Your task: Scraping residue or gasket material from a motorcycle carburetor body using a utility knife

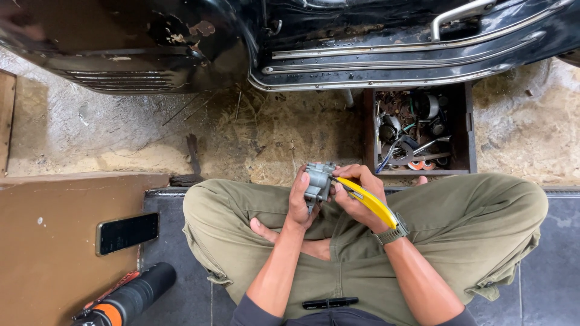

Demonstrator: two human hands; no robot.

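Note:
I sit cross-legged in olive trousers on the floor. My left hand (298, 202) grips a small grey metal engine part (318, 180) held over my lap. My right hand (357, 193) holds a yellow-handled utility knife (370, 202), its tip set against the side of the metal part. A watch sits on my right wrist. A black pen-like object (329, 302) lies on my lap near my waist.
A black scooter body (290, 42) with chrome trim stands ahead. A wooden box (418, 130) of tools and metal parts sits in front of my right knee. A phone (127, 233) lies on a brown board at left, a black and orange tool (124, 297) below it.

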